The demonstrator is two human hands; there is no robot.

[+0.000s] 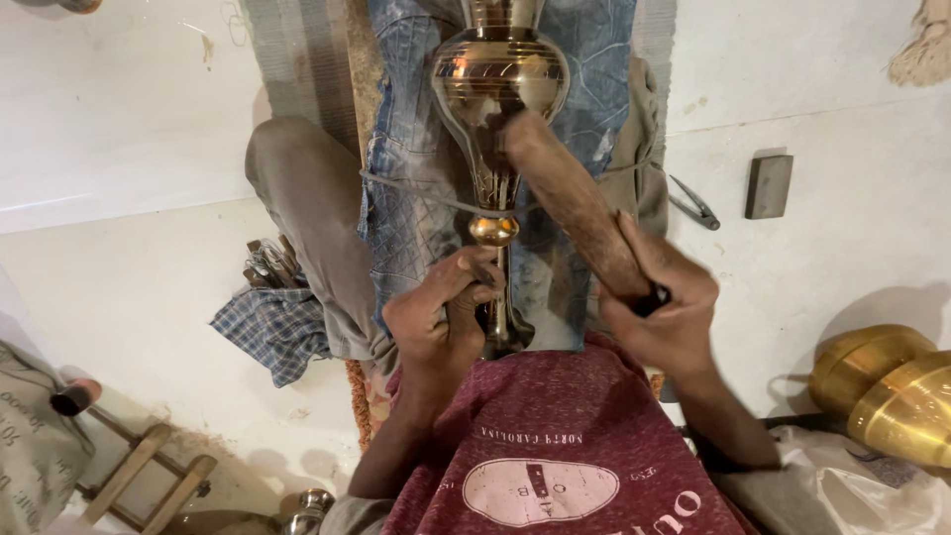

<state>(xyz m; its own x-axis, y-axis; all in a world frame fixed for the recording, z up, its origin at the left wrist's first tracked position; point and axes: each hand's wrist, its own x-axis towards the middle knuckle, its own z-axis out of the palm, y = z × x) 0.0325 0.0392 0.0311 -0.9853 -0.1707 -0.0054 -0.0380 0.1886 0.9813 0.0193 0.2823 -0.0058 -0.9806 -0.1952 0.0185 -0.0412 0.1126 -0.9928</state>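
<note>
A tall engraved brass vase point(498, 84) lies along my lap on blue denim cloth point(416, 228), with its slim stem and ball knob toward me. A cord crosses the stem. My left hand point(438, 315) grips a small chisel-like tool pressed against the stem near the foot. My right hand point(662, 302) is closed around the handle of a thick wooden mallet point(575, 203), whose head is raised over the vase's belly.
A bundle of metal tools point(267, 266) rests on a checked cloth point(272, 332) at left. Metal dividers point(696, 203) and a dark rectangular block point(769, 186) lie on the white floor at right. Polished brass vessels point(887, 391) sit at the far right. A small wooden frame point(149, 476) is at lower left.
</note>
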